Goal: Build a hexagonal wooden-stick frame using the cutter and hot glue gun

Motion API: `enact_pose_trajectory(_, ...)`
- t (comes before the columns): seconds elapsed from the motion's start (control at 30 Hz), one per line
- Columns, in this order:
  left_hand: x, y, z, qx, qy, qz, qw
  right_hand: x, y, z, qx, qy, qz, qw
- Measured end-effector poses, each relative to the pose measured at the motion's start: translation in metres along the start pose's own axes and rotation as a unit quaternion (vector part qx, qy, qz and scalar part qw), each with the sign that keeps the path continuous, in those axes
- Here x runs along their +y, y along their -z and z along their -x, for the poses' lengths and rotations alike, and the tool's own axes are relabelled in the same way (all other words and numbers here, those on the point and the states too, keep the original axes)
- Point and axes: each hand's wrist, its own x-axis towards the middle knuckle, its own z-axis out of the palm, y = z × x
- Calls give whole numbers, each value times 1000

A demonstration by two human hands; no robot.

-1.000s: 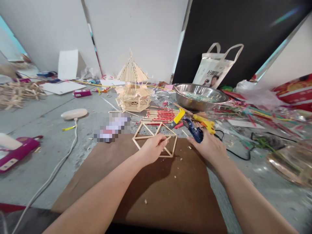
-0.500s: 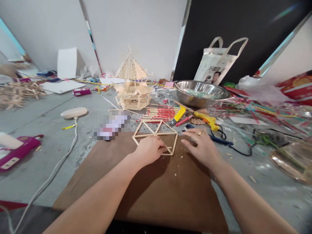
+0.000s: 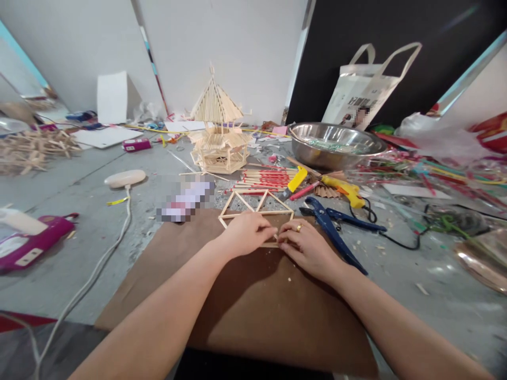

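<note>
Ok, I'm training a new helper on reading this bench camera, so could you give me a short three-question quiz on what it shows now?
1. Multiple choice. What colour are the handles of the cutters lying near the stick frame?
A) Yellow
B) Blue
C) White

2. True or false. From the camera's view, the stick pavilion stands to the left of the metal basin.

3. Fill in the blank. The hand wearing the gold ring is the person's ____ one.

Key: 1: B; 2: true; 3: right
</note>
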Motion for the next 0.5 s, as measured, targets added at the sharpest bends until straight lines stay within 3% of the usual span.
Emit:
enact_pose_trajectory(0.13,-6,12,-2,107,112,48,987,-1,-4,-1,3,-14,1,1000)
enact_pose_trajectory(0.23,-11,13,-1,133,146,71,978,-3,-5,-1,5,-10,5,1000)
enact_pose_trajectory(0.37,-12,11,-1,113,129,50,984,-3,-1,-1,7,8,6,1000)
enact_pose_trajectory(0.5,-10,12,-1,3,75,39,996,3,4,0,4,22,-2,1000)
